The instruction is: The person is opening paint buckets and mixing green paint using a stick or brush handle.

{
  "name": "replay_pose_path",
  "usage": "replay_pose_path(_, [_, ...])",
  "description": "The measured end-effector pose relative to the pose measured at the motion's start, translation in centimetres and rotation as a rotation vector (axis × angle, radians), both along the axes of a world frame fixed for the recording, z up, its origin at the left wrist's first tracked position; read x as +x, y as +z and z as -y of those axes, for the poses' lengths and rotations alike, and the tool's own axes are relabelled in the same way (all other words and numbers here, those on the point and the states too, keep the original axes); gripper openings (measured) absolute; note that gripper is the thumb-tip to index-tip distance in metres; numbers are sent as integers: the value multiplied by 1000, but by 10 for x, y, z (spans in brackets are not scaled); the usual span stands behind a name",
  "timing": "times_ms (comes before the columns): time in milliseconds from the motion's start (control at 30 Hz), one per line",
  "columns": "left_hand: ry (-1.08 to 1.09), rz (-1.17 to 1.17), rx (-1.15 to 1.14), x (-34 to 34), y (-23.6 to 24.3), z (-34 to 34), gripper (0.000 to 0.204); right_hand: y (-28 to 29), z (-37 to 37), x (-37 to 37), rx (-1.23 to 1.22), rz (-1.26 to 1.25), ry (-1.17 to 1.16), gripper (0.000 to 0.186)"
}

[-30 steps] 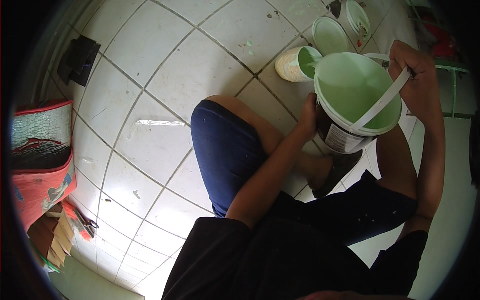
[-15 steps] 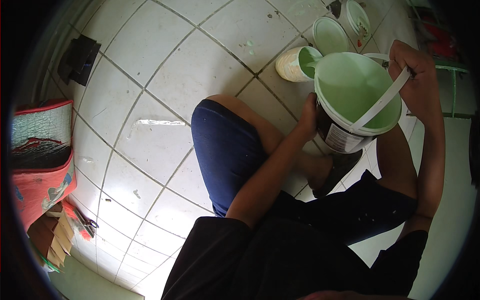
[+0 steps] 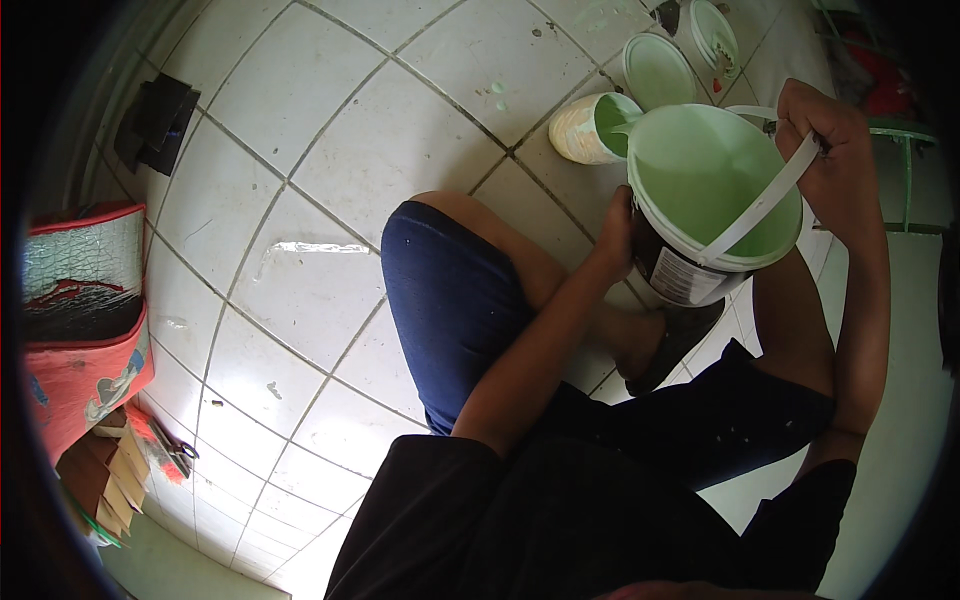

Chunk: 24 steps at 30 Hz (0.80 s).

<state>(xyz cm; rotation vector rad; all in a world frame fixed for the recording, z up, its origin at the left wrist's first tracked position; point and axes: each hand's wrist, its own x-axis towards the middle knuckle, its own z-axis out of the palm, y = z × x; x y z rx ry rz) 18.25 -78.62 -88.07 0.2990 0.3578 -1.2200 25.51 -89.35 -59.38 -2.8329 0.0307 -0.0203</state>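
Observation:
A large paint bucket [image 3: 690,270] with a dark, labelled side hangs tilted in front of me. Pale green paint coats its inside and runs in a stream over its far left rim into a smaller pail [image 3: 577,135], which stands on the floor with green inside. My left hand [image 3: 618,232] presses against the bucket's left side, its fingers partly hidden behind it. Up at the right, my right hand [image 3: 828,150] is closed round the bucket's white handle [image 3: 765,205].
Two green-smeared lids [image 3: 659,72] [image 3: 716,40] lie beyond the bucket on the white tiled floor. To the left are a red insulated bag [image 3: 95,370], cardboard pieces [image 3: 118,475] and a black object [image 3: 158,120]. A green metal frame [image 3: 905,170] stands at the right.
Almost nothing differs. Both hands keep their hold on the tilted bucket, and the green stream still runs into the smaller pail.

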Motion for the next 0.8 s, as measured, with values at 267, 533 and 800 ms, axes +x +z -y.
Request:
replay_pose_path(267, [29, -14, 0, 3, 6, -4, 56, 0, -1, 0, -2, 3, 7, 29])
replay_pose_path(533, [-1, -39, 28, 4, 7, -4, 54, -1, 2, 0, 17, -2, -1, 29])
replay_pose_path(800, [26, -33, -19, 2, 2, -1, 57, -2, 1, 0, 40, 8, 18, 29])
